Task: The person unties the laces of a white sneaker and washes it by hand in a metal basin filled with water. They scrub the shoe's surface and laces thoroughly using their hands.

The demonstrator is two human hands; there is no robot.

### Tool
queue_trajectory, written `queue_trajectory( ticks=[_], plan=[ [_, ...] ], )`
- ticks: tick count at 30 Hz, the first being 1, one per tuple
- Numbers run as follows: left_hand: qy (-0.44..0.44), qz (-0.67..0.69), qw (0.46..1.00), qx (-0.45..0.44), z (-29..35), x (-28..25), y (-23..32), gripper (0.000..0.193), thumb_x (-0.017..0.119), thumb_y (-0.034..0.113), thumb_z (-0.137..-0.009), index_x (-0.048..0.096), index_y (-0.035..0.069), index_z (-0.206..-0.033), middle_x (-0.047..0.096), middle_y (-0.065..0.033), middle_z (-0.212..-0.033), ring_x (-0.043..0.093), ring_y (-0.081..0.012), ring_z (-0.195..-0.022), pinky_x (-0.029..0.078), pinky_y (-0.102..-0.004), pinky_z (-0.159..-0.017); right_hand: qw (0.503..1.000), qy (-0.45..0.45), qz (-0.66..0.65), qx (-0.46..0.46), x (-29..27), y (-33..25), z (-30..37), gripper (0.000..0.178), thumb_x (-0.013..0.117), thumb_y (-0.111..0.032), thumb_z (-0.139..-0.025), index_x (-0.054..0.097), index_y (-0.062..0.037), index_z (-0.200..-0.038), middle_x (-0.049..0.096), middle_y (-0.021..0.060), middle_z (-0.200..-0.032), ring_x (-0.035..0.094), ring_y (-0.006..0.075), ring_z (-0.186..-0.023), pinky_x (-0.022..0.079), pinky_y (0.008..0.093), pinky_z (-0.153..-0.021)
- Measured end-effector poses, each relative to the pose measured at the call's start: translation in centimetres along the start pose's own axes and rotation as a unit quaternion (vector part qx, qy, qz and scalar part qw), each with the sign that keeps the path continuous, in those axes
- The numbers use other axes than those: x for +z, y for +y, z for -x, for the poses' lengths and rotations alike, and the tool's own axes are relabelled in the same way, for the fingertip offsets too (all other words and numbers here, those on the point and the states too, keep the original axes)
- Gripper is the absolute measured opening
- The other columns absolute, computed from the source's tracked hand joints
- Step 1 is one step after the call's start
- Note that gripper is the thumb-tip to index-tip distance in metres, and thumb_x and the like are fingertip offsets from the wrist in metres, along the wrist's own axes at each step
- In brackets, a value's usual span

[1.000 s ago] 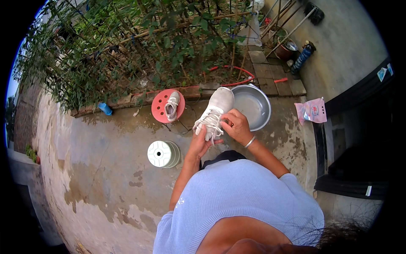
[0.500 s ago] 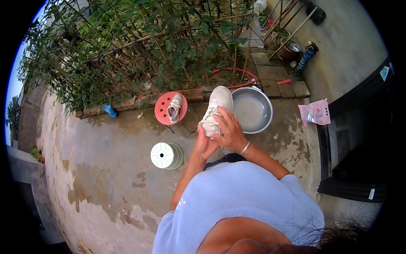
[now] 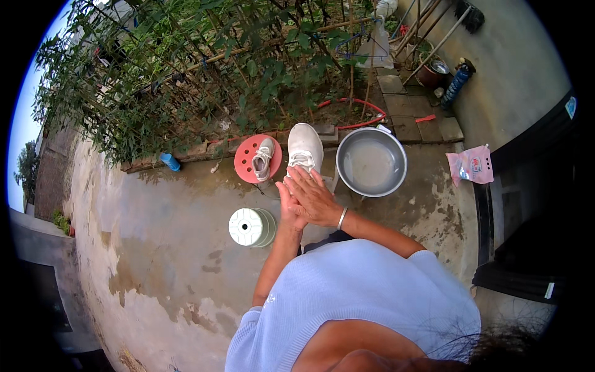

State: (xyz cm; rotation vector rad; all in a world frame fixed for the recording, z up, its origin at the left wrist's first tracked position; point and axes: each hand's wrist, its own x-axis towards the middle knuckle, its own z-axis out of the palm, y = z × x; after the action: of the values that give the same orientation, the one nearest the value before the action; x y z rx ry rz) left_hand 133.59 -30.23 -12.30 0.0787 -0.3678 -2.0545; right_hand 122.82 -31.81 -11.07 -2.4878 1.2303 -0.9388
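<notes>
A pale sneaker (image 3: 305, 144) is held up in front of me, toe pointing away, its laces partly showing. My left hand (image 3: 290, 208) is closed at its heel end, fingers mostly hidden behind my right hand. Across the shoe's rear part and the left fingers lies my right hand (image 3: 315, 197), its fingers stretched out flat. The shoe's opening is covered by my hands. The matching sneaker (image 3: 263, 159) rests on a round red stool (image 3: 245, 149) with holes, just left of the held one. A grey metal basin (image 3: 401, 177) with cloudy water stands to the right.
An upturned pale green bucket (image 3: 246, 227) is on the wet concrete left of my arms. Farther left lies a blue cup (image 3: 170, 162). A pink bag (image 3: 470, 165) lies at the right by a dark doorway. Brick edging, a red hose (image 3: 379, 113) and staked plants are ahead.
The sneaker has moved slightly left and tilted more upright. My right hand has slid from its laces toward the heel, and its fingers have flattened out.
</notes>
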Motion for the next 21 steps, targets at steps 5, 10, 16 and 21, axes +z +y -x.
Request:
queue_trajectory(
  ticks=[5, 10, 16, 21],
  plan=[
    [0.066, -0.004, 0.996, -0.056, 0.3, 1.8, -1.1, 0.078, 0.022, 0.07, -0.088, 0.017, 0.02, -0.148, 0.02, -0.0074, -0.153, 0.026, -0.0307, -0.138, 0.023, -0.0618, -0.107, 0.997, 0.007, 0.064, 0.032, -2.3, 3.3, -4.7, 0.058, 0.04, -0.048, -0.093, 0.045, -0.0067, -0.134, 0.031, 0.0142, -0.148, 0.026, 0.0309, -0.138, 0.012, 0.0515, -0.11],
    [0.107, -0.082, 0.99, 0.042, -0.9, 0.6, 0.3, 0.079, 0.019, 0.07, -0.089, 0.017, 0.016, -0.148, 0.025, -0.0083, -0.15, 0.027, -0.0297, -0.137, 0.027, -0.0658, -0.104, 1.0, -0.025, -0.005, -0.005, -0.2, -1.0, 0.0, 0.062, 0.054, -0.042, -0.088, 0.042, -0.0044, -0.135, 0.032, 0.0154, -0.147, 0.024, 0.0323, -0.139, 0.012, 0.0509, -0.111],
    [0.094, 0.027, 0.982, 0.163, -0.9, 0.7, 6.4, 0.076, 0.02, 0.066, -0.091, 0.023, 0.013, -0.146, 0.029, -0.0088, -0.149, 0.028, -0.0314, -0.137, 0.023, -0.0653, -0.106, 0.977, 0.013, -0.214, 0.008, -1.3, -1.0, 4.3, 0.056, 0.066, -0.02, -0.081, 0.044, -0.0011, -0.129, 0.036, 0.0166, -0.141, 0.044, 0.0333, -0.123, 0.039, 0.0423, -0.098],
    [0.095, -0.005, 0.985, 0.147, -1.3, 2.2, 4.6, 0.071, 0.027, 0.061, -0.093, 0.023, 0.014, -0.146, 0.026, -0.0072, -0.151, 0.026, -0.0283, -0.138, 0.021, -0.0623, -0.109, 0.933, 0.084, -0.315, 0.153, 1.0, 0.5, 2.9, 0.049, 0.069, -0.019, -0.078, 0.048, -0.0028, -0.119, 0.054, 0.0152, -0.112, 0.057, 0.0268, -0.099, 0.051, 0.0368, -0.073]
  ],
)
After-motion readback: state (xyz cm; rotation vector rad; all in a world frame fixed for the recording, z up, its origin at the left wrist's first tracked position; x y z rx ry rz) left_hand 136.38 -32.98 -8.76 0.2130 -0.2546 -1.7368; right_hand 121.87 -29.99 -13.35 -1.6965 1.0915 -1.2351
